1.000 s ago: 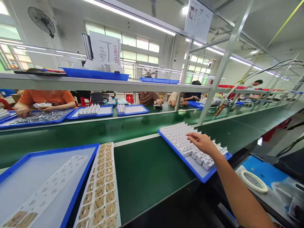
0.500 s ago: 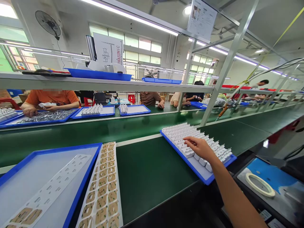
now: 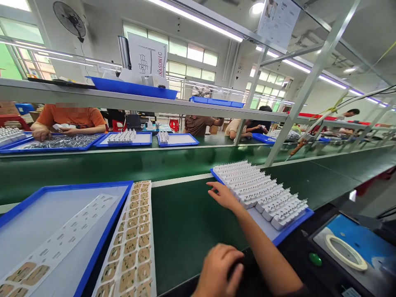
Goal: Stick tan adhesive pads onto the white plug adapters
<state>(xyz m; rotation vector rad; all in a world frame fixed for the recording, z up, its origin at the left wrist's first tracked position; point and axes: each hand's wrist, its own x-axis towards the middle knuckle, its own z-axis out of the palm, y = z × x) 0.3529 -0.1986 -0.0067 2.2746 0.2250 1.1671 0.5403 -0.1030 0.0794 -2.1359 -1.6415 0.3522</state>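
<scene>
My right hand [image 3: 223,195] reaches in from the lower right, with fingers stretched out to the left and nothing seen in them. It is beside the left edge of a blue-rimmed tray [image 3: 292,233] filled with rows of white plastic parts with small metal pins [image 3: 256,181]. Whether it touches the tray I cannot tell. At the bottom middle, my left hand [image 3: 218,268] shows its back; its fingers are loosely bent, the thumb stands apart, and no object shows in it. Left of it lies a white sheet of tan die-cut stickers [image 3: 133,243].
A blue-rimmed tray [image 3: 89,187] at left holds a partly used sticker strip [image 3: 77,222]. A roll of tape [image 3: 346,251] and a green button [image 3: 315,259] are at lower right. A metal post [image 3: 309,90] rises behind the parts tray. Co-workers sit across the green bench.
My right hand has moved left, from above the white parts to the tray's left side. My left hand has come into view at the bottom. The view has tilted slightly.
</scene>
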